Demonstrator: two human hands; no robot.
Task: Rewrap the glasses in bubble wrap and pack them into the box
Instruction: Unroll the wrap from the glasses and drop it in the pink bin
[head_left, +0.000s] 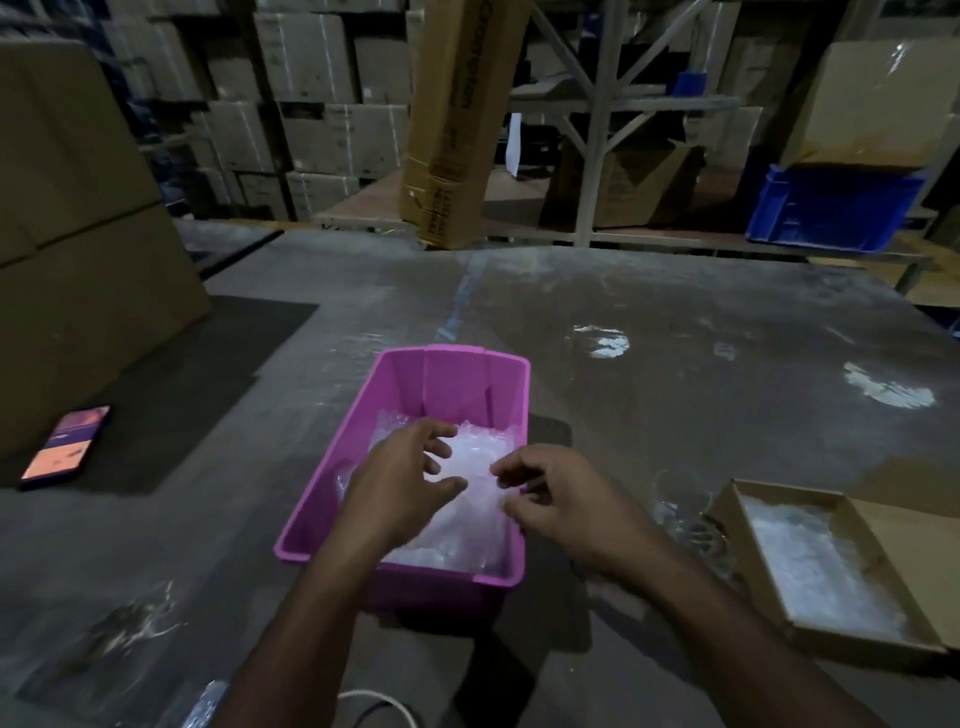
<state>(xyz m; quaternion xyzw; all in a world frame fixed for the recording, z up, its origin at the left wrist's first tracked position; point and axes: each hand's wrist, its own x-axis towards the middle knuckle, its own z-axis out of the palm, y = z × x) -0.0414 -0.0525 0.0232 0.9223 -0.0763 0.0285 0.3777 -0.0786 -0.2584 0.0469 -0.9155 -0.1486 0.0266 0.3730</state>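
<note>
Both hands work over the pink tub (415, 395) of bubble wrap (467, 467): left hand (410, 478) spread wide above it, right hand (550, 499) pinching a sheet, likely to draw 1 out. Cardboard box (769, 566) waits alongside on the counter (675, 364); glasses beside it indistinct.

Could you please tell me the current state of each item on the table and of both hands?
pink bin: open, holds bubble wrap.
cardboard box: open, bubble wrap lining inside.
phone: flat, screen lit.
left hand: fingers spread over the wrap.
right hand: fingers curled at the wrap; grip unclear.
</note>
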